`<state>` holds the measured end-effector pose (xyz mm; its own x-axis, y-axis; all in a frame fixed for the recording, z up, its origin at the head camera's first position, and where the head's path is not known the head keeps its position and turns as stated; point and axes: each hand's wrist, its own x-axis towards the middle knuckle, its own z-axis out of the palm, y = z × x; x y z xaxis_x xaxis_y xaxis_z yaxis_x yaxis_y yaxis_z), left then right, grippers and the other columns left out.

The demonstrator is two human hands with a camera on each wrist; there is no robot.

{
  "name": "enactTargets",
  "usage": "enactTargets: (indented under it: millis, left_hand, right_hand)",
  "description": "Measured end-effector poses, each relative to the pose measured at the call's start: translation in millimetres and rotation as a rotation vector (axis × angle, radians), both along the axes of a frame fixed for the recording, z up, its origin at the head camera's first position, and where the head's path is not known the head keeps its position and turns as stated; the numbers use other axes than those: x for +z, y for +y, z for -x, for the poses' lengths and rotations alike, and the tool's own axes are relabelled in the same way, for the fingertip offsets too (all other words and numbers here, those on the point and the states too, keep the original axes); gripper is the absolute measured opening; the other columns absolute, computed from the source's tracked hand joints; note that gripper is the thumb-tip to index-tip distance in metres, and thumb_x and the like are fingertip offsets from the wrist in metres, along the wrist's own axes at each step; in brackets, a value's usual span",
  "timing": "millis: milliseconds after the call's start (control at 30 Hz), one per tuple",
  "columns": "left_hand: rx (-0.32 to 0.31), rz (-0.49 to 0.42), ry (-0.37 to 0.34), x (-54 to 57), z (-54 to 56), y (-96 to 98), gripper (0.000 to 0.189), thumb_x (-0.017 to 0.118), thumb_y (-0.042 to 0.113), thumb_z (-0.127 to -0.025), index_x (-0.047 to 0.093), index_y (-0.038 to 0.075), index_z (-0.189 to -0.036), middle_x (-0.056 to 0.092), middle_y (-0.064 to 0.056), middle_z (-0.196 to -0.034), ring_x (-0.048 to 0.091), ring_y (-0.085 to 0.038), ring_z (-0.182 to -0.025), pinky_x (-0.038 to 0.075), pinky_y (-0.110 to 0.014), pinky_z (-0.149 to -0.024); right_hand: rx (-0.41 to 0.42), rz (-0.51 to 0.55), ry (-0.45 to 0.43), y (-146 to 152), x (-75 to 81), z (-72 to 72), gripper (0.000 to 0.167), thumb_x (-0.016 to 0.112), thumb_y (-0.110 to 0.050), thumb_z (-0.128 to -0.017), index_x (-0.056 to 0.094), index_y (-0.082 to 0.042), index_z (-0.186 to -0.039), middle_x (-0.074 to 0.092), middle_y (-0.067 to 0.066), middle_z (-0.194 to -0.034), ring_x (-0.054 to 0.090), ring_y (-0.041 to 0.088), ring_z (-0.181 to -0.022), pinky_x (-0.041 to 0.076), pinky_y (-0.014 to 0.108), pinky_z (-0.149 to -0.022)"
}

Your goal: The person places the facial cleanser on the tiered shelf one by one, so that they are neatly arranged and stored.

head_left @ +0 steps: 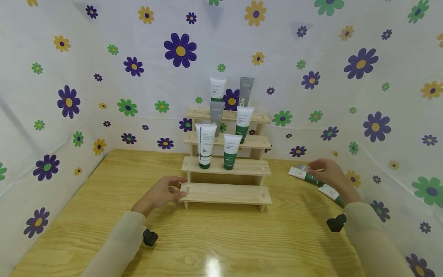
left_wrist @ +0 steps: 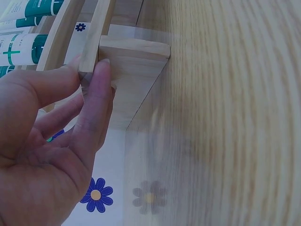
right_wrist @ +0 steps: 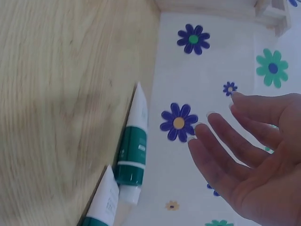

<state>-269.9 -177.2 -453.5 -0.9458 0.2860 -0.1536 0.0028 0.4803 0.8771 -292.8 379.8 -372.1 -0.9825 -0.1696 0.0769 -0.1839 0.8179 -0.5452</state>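
A stepped wooden rack (head_left: 225, 193) stands on the table. My left hand (head_left: 167, 191) pinches the left end of its lowest board between thumb and fingers, as the left wrist view (left_wrist: 61, 117) shows close up. Over at the right, my right hand (head_left: 328, 175) is held above squeeze tubes lying on the table, fingers loosely bent and nothing in them. A white and green tube (head_left: 297, 172) lies partly below that hand, a second white and green tube (head_left: 329, 192) nearer me. Something grey (head_left: 302, 167), mostly hidden, lies just behind the first.
The upper three steps carry upright tubes in pairs: a white tube (head_left: 206, 143) and a white and green one (head_left: 231, 151), then a grey (head_left: 216, 114) and a white and green one (head_left: 243, 121), topped by white (head_left: 217, 87) and grey (head_left: 246, 89). Flowered cloth (head_left: 149, 92) surrounds the table.
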Motion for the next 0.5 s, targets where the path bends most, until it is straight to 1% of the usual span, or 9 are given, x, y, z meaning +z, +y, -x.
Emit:
enactTargets:
  millis: [67,133,200,333,500]
  left_hand:
    - [0.003,-0.005,-0.003,-0.1,0.1,0.6,0.049,0.074,0.012,-0.096,0.058,0.007,-0.143,0.064,-0.019,-0.128,0.071,-0.019,-0.092,0.065,-0.036,-0.080]
    - [-0.004,-0.007,0.001,0.2,-0.2,1.2,0.049,0.073,0.012,-0.097,0.057,0.006,-0.143,0.064,-0.019,-0.127,0.071,-0.018,-0.091,0.065,-0.036,-0.080]
    - [-0.012,-0.005,0.008,0.1,-0.6,1.5,0.050,0.073,0.013,-0.097,0.057,0.005,-0.143,0.065,-0.019,-0.127,0.071,-0.018,-0.090,0.064,-0.036,-0.080]
    - [-0.011,-0.004,0.016,-0.1,-0.9,1.7,0.050,0.073,0.013,-0.097,0.057,0.005,-0.143,0.065,-0.019,-0.126,0.071,-0.017,-0.089,0.064,-0.037,-0.079]
    - [-0.015,0.000,0.024,0.8,-0.8,1.7,0.049,0.073,0.012,-0.097,0.057,0.004,-0.143,0.065,-0.018,-0.125,0.071,-0.017,-0.090,0.064,-0.037,-0.079]
  right_hand:
    - [-0.020,-0.032,-0.016,8,-2.1,-0.3,0.042,0.062,-0.022,-0.104,0.059,0.011,-0.131,0.065,0.034,-0.126,0.067,0.048,-0.109,0.062,0.048,-0.082]
    - [-0.042,-0.053,-0.031,14,-3.9,-0.1,0.042,0.064,-0.021,-0.102,0.060,0.011,-0.129,0.066,0.035,-0.125,0.067,0.048,-0.107,0.062,0.049,-0.082]
    - [-0.056,-0.071,-0.060,21,-4.6,0.0,0.042,0.065,-0.019,-0.101,0.060,0.012,-0.128,0.065,0.037,-0.123,0.068,0.046,-0.103,0.062,0.048,-0.080]
    - [-0.056,-0.101,-0.124,32,-4.1,-0.7,0.042,0.065,-0.015,-0.100,0.058,0.015,-0.128,0.064,0.039,-0.122,0.070,0.042,-0.095,0.063,0.046,-0.078]
    - [-0.055,-0.145,-0.167,45,-4.8,-2.4,0.044,0.065,-0.015,-0.099,0.056,0.018,-0.128,0.063,0.041,-0.122,0.068,0.047,-0.100,0.062,0.051,-0.083]
